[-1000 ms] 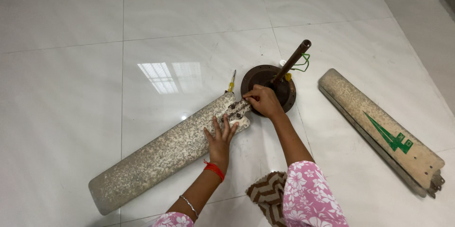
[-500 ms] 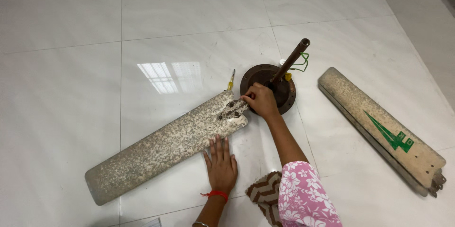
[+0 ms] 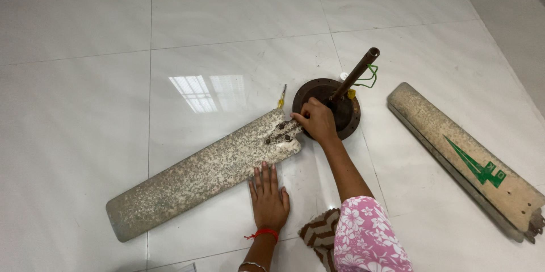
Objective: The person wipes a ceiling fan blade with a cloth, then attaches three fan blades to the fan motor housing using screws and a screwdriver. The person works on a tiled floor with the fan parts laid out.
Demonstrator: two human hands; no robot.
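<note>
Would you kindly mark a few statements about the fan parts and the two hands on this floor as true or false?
1. The left hand lies flat on the floor beside the speckled fan blade. True.
2. The right hand is at the blade's bracket end by the round motor hub. True.
3. The second blade is attached to the hub. False: it lies apart, to the right.
4. The small screwdriver is in the left hand. False: it lies on the floor.
</note>
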